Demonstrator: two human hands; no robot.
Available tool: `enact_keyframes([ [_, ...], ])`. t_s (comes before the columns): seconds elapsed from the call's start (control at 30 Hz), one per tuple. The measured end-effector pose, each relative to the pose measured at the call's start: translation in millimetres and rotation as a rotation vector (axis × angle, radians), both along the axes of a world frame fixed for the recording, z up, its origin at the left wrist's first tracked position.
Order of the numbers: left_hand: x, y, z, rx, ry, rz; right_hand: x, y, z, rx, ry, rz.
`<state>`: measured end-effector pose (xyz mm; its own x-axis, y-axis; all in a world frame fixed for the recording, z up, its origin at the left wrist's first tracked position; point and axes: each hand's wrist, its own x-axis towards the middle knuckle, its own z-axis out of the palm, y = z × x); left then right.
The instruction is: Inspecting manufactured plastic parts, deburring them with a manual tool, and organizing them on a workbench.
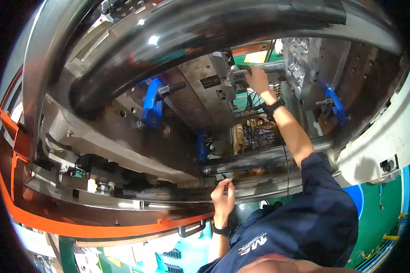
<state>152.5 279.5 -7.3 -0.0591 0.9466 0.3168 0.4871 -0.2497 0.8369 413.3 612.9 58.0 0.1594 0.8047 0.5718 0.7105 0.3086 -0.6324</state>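
My right hand (258, 80) reaches into the gap between two steel mold halves. Its fingers are curled together beside the face of the left mold half (200, 86), close to a steel bar; what they hold, if anything, is too small to make out. Lower down, my left hand (223, 198) is at the machine's near edge, below a steel tie bar (269, 157). Its thumb and fingers are drawn together, and a small dark bit shows at their tips. The right mold half (300, 63) stands across the gap, with shiny metal shapes on its face.
Blue clamps (152, 103) with bolts are fixed on the left platen, and another blue clamp (336, 107) is on the right. A thick steel tie bar (191, 43) crosses above. An orange guard frame (100, 230) with a black handle (192, 229) runs along the near left.
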Motion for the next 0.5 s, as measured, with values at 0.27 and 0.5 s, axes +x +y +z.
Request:
enact_keyframes([
  [0.27,46.8,22.7,44.8,0.063,-0.252,-0.158,-85.0,-248.8,9.0,-0.260,-0.198,0.395],
  [0.5,49.3,25.5,34.6,-0.219,-0.581,0.063,-98.4,-304.7,-5.3,0.087,-0.437,0.584],
])
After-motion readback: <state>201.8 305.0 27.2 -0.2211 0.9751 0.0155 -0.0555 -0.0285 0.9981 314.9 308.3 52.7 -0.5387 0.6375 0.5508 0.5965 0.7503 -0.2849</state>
